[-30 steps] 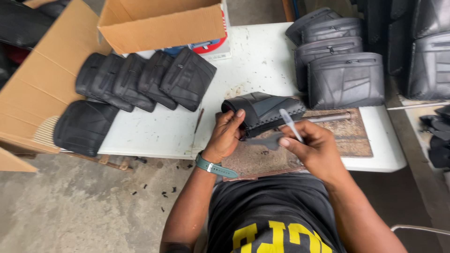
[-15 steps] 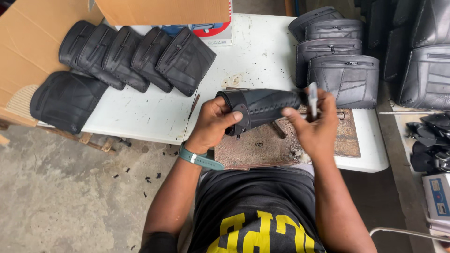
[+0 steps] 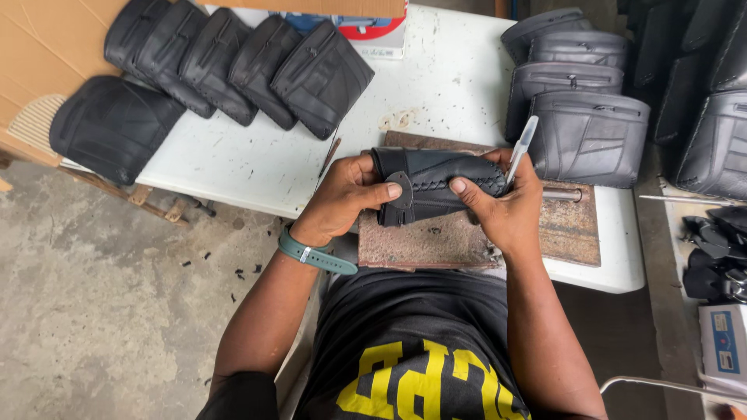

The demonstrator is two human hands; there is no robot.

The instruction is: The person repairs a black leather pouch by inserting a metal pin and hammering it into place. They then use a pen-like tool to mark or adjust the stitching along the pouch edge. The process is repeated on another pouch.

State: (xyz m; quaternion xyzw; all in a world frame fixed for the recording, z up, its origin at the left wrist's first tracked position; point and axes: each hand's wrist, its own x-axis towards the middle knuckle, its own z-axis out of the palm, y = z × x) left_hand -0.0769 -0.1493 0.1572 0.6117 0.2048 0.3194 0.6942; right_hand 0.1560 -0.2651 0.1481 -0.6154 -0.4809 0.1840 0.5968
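Observation:
Both my hands hold a black leather pouch point(image 3: 436, 183) with braided stitching along its edge, just above a rusty metal plate point(image 3: 560, 229) on the white table point(image 3: 257, 171). My left hand point(image 3: 342, 194) grips the pouch's left end, thumb on a small flap. My right hand point(image 3: 502, 206) grips the right end and also pinches a slim white pen-like tool point(image 3: 520, 148) that points up and away.
A row of black pouches point(image 3: 233, 62) leans at the table's far left, next to cardboard point(image 3: 39, 47). Several larger black bags point(image 3: 583, 117) stack at the right. A cardboard box point(image 3: 342, 15) sits at the back. The concrete floor point(image 3: 117, 311) lies on the left.
The pouch has been turned and lifted closer, so its braided edge now faces up. My right hand has shifted onto its right end with the white tool still in it.

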